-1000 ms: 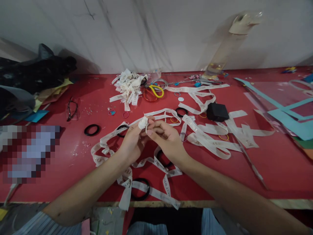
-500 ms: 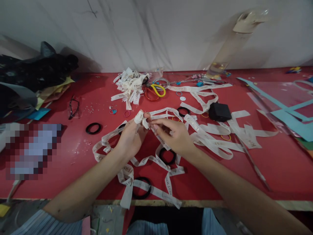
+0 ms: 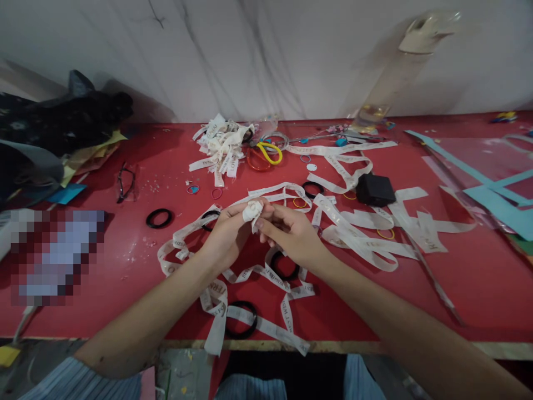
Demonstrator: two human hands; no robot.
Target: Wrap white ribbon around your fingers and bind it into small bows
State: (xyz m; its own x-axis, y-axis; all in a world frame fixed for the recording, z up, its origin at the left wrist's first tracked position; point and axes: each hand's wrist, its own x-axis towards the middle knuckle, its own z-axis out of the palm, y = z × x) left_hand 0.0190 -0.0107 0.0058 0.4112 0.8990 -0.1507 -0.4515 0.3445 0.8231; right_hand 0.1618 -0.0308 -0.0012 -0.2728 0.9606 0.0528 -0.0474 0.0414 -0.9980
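Note:
A small white ribbon rose (image 3: pixel 252 211), rolled from ribbon, is pinched between my two hands above the middle of the table. My left hand (image 3: pixel 227 233) is closed on its left side. From the right, my right hand (image 3: pixel 291 230) grips its lower edge with thumb and fingers. Printed white ribbon (image 3: pixel 266 272) lies in loose loops beneath and around both hands. Black rings (image 3: pixel 285 265) rest among the loops. Part of the rose is hidden behind my fingers.
Behind my hands lie a heap of ribbon pieces (image 3: pixel 222 144) and scissors with a yellow and red handle (image 3: pixel 270 154). A black box (image 3: pixel 375 189) sits to the right, near a thin rod (image 3: pixel 437 289). A clear bottle (image 3: pixel 370 111) stands by the wall.
The rose has moved slightly right and toward me, and its spiral top now faces up. My right hand has closed in on it, with its fingers curled underneath.

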